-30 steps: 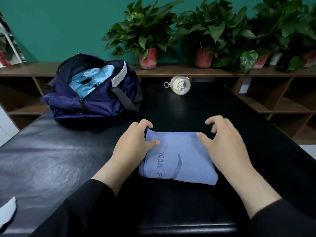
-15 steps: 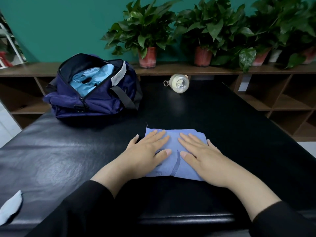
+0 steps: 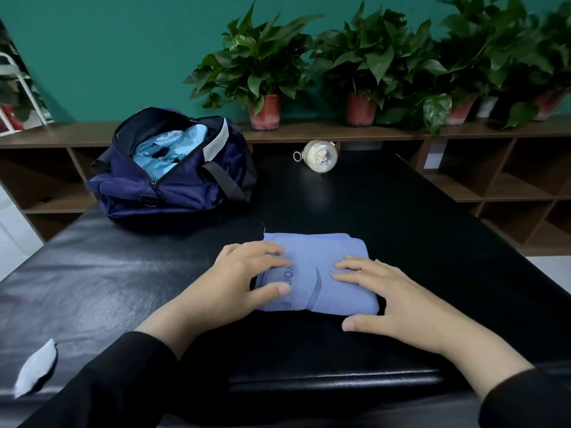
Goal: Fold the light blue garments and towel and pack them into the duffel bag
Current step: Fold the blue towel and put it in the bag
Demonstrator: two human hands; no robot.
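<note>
1 open duffel bag [image 3: 173,186], blue garments [image 3: 167,152] inside

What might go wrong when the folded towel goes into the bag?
1. Both hands, left and right, only press flat on the folded towel; lifted loosely, it may unfold.
2. The bag already holds blue clothes near its opening, so the towel may not fit neatly.
3. Carrying it across the table, a sleeve might knock the round bottle.

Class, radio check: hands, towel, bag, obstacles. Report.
Left hand and right hand flat on folded towel. Duffel bag unzipped, blue garments inside. Path to bag clear.
</note>
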